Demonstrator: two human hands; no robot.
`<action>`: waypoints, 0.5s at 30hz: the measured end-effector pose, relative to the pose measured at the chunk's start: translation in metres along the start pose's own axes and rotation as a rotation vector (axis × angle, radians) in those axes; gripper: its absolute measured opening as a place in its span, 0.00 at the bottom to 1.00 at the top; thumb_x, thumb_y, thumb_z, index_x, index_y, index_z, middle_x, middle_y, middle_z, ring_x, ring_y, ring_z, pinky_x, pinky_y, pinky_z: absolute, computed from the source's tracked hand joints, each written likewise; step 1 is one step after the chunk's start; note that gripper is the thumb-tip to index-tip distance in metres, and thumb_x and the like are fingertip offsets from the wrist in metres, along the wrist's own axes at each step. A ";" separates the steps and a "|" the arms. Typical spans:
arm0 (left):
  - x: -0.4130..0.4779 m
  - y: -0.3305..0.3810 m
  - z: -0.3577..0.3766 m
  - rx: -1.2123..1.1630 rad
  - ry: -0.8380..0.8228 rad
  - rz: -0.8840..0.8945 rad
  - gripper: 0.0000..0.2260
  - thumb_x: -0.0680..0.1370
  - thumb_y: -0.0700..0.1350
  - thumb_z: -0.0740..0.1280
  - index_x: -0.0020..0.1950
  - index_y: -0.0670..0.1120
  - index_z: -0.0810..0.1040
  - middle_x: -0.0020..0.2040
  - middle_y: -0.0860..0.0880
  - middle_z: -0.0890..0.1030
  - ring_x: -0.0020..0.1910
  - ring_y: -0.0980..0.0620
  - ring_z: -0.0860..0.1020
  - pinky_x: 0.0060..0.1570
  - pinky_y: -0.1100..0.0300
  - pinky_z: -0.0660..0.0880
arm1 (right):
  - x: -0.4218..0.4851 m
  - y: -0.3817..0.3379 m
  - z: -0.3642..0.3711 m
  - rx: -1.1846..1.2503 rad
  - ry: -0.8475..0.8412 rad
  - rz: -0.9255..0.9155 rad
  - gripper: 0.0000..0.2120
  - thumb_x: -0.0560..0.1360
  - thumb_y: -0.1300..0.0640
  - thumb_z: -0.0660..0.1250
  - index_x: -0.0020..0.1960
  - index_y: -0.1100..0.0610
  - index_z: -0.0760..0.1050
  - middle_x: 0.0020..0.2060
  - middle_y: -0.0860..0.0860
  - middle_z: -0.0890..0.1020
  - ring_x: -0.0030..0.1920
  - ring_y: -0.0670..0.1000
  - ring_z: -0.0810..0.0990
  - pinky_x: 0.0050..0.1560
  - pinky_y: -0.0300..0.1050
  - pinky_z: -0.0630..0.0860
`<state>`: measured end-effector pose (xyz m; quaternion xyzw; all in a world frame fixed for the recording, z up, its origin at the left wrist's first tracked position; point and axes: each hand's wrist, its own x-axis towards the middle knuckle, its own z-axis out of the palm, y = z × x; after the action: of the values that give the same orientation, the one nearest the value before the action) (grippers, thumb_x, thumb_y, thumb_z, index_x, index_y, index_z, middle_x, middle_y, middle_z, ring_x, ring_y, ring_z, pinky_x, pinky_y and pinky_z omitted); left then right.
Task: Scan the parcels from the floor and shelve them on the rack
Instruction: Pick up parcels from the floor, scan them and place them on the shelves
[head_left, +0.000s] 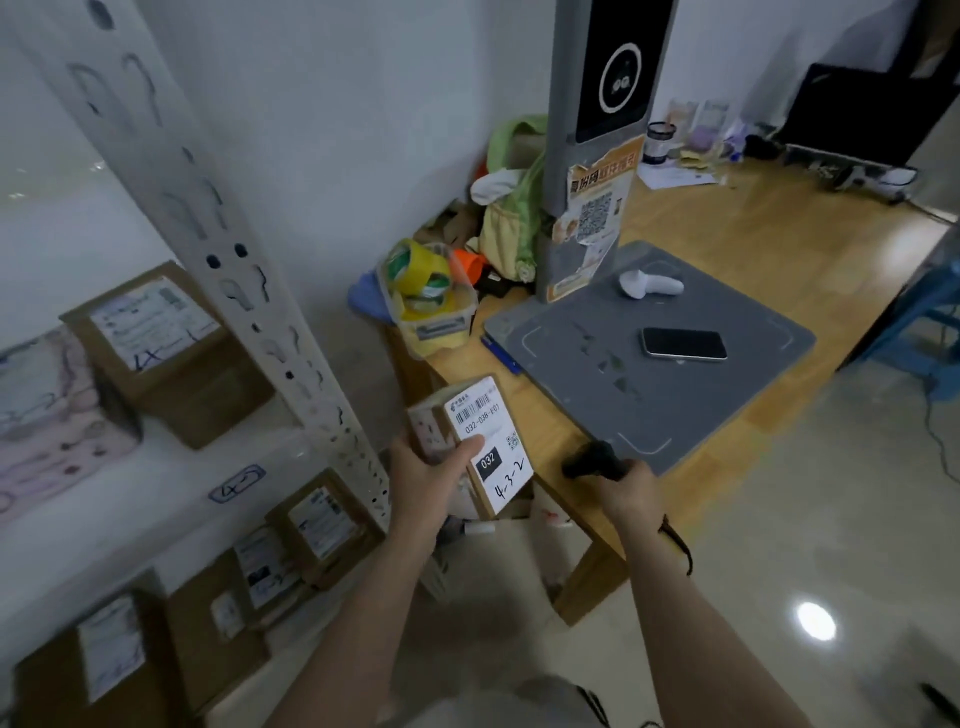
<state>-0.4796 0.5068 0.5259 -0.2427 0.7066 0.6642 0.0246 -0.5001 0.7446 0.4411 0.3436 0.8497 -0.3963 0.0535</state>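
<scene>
**Parcel in one hand, scanner in the other**

Head view, standing right by the rack. The left grip (431, 467) is wrapped round a small parcel (485, 441), thumb flat on the white label, fingers tucked under it. The parcel is up in the air, tilted, with its label facing up. It sits between the rack post (249, 291) and the near corner of the worktop (753, 234), touching neither as far as I can see. "4-3-2" is handwritten on the label under a black "032" tag.

The right grip (631, 488) is clenched round a black scanner (589, 460), just beside the parcel. Its nose points left toward the parcel, and it's over the near edge of the grey mat (649, 405). A dark cord hangs by that wrist.

On the mat there's a phone (683, 344) lying face up and a white scanner (649, 283) on its side, well apart from each other. A grey kiosk post (592, 156) stands at the mat's back corner. A tub of tape rolls (426, 291) sits at the worktop's left end.

The rack has a brown box (166, 343) on the upper shelf and more boxes (322, 525) on the shelf below, labels up.
</scene>
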 end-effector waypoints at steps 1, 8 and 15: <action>0.002 -0.005 0.000 0.006 -0.003 -0.024 0.34 0.70 0.49 0.80 0.71 0.48 0.67 0.60 0.50 0.80 0.56 0.51 0.81 0.45 0.58 0.81 | 0.012 0.006 0.007 -0.097 -0.040 0.021 0.17 0.75 0.52 0.66 0.62 0.55 0.73 0.46 0.54 0.82 0.44 0.56 0.81 0.46 0.53 0.81; 0.016 -0.008 0.024 -0.009 0.084 -0.101 0.44 0.60 0.60 0.83 0.71 0.49 0.70 0.62 0.49 0.81 0.58 0.48 0.82 0.58 0.45 0.80 | 0.042 0.016 -0.001 -0.216 -0.241 -0.138 0.03 0.77 0.59 0.63 0.50 0.58 0.73 0.36 0.53 0.77 0.36 0.52 0.77 0.33 0.45 0.73; 0.019 -0.008 0.068 -0.025 0.212 -0.105 0.37 0.65 0.55 0.82 0.68 0.46 0.72 0.61 0.49 0.82 0.58 0.50 0.81 0.59 0.50 0.79 | 0.032 -0.037 -0.050 0.236 -0.460 -0.381 0.10 0.74 0.66 0.71 0.45 0.52 0.74 0.35 0.55 0.79 0.33 0.55 0.79 0.36 0.52 0.77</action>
<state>-0.5125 0.5652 0.5041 -0.3483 0.6834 0.6414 -0.0184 -0.5382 0.7808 0.4876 0.0833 0.8126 -0.5623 0.1287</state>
